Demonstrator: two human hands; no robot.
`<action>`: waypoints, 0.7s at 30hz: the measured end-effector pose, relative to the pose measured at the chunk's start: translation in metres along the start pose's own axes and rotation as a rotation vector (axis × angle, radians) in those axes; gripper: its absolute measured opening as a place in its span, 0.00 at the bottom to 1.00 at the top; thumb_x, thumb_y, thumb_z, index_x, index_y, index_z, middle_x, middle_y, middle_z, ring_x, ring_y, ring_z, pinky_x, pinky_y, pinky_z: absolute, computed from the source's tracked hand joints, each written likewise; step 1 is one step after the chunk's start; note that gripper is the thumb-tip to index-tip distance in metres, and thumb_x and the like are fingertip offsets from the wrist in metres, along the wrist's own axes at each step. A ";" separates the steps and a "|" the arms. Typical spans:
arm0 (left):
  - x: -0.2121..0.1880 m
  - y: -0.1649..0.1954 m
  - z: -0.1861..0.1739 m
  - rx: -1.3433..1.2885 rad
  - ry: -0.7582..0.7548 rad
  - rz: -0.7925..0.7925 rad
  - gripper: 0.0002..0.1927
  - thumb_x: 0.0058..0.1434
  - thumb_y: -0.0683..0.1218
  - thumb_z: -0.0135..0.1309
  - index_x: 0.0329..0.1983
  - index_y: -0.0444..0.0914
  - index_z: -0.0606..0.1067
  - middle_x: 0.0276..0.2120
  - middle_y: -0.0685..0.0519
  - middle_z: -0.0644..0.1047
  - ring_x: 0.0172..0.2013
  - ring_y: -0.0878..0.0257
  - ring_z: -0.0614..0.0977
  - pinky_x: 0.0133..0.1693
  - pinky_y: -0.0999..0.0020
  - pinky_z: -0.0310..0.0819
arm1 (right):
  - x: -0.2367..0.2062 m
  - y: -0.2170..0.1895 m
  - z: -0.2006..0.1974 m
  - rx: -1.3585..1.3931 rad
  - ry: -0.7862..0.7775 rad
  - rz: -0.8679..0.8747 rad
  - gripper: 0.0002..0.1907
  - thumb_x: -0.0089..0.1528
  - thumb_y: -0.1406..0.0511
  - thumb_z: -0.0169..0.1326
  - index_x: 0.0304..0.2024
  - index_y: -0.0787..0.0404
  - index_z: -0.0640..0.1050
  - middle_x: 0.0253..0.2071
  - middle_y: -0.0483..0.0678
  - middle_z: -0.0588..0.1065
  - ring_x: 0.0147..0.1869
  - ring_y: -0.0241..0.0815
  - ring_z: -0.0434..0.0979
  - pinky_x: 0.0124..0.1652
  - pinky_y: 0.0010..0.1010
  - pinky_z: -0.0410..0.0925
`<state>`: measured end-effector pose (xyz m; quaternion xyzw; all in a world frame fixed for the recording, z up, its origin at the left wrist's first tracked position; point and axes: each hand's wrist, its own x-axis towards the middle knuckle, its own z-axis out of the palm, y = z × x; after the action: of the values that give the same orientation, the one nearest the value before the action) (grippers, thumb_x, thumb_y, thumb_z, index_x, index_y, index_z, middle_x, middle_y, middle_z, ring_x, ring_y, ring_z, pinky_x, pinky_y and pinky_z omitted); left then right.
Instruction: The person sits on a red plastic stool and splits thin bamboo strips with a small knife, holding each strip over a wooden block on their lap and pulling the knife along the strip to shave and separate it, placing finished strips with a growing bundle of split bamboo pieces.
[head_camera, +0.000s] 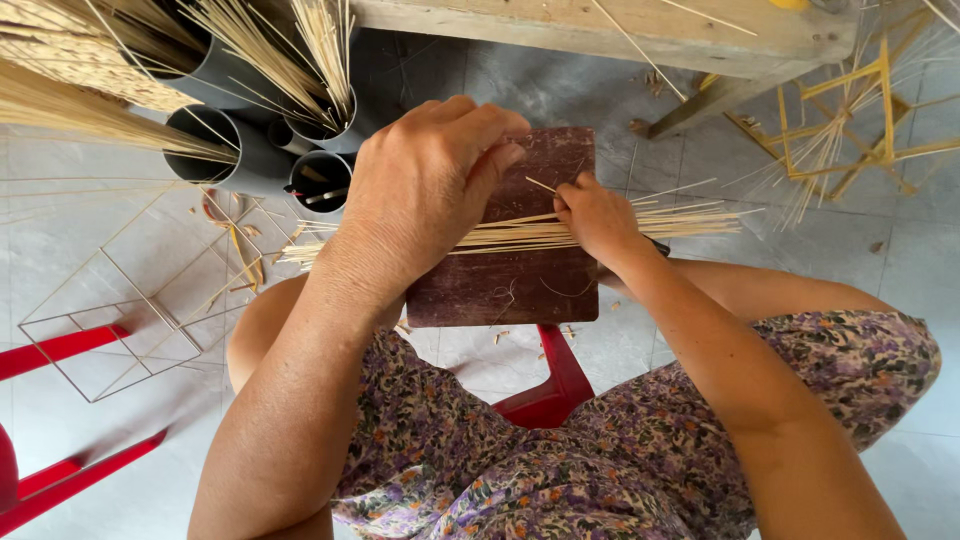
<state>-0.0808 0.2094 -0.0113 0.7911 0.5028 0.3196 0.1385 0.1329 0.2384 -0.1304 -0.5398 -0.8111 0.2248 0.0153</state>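
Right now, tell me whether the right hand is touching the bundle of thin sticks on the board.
Touching. The head view shows the right hand pressing its fingers onto the bundle of thin sticks lying across the dark wooden board.

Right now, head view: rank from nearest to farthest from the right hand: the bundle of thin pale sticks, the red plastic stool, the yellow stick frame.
1. Bundle of thin pale sticks: under the right hand, touching it, across the dark brown wooden board.
2. Red plastic stool: below the board, between the knees.
3. Yellow stick frame: upper right, on the floor.
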 end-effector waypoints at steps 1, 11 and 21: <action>0.000 -0.002 0.001 0.014 -0.005 0.002 0.07 0.67 0.46 0.61 0.45 0.40 0.80 0.34 0.52 0.80 0.38 0.54 0.83 0.37 0.59 0.78 | -0.001 0.000 -0.002 0.015 0.005 0.004 0.05 0.62 0.63 0.58 0.39 0.55 0.79 0.42 0.50 0.74 0.42 0.55 0.78 0.39 0.47 0.71; -0.004 -0.023 0.028 0.083 -0.161 -0.114 0.08 0.63 0.47 0.63 0.44 0.42 0.82 0.37 0.51 0.82 0.35 0.53 0.84 0.37 0.58 0.80 | -0.014 0.007 -0.024 0.068 0.202 -0.057 0.05 0.64 0.62 0.58 0.39 0.56 0.78 0.38 0.49 0.76 0.40 0.57 0.79 0.38 0.48 0.71; -0.022 -0.032 0.085 0.315 -0.587 -0.185 0.13 0.56 0.45 0.58 0.43 0.37 0.78 0.42 0.42 0.80 0.40 0.44 0.84 0.37 0.51 0.79 | -0.026 0.018 -0.027 0.095 0.295 -0.109 0.04 0.63 0.64 0.61 0.38 0.57 0.79 0.37 0.50 0.76 0.38 0.57 0.79 0.36 0.47 0.71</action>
<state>-0.0553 0.2136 -0.1012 0.8120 0.5544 -0.0169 0.1816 0.1666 0.2308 -0.1072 -0.5210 -0.8165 0.1799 0.1720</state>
